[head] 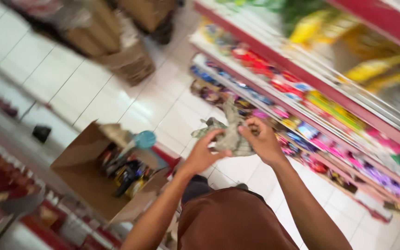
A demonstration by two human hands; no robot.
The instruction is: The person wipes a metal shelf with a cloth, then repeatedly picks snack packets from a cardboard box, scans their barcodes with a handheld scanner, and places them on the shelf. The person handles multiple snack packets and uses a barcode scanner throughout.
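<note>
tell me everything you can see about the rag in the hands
The rag is a crumpled, limp cloth, grey-green and mottled, blurred by motion. Both hands hold it up above the white tile floor: the left hand pinches its lower left, the right hand grips its right side. One corner sticks upward.

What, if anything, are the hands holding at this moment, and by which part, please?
Both hands, left and right, grip a crumpled grey-green cloth, bunched at its lower middle; the picture is too blurred to tell the exact part.
</note>
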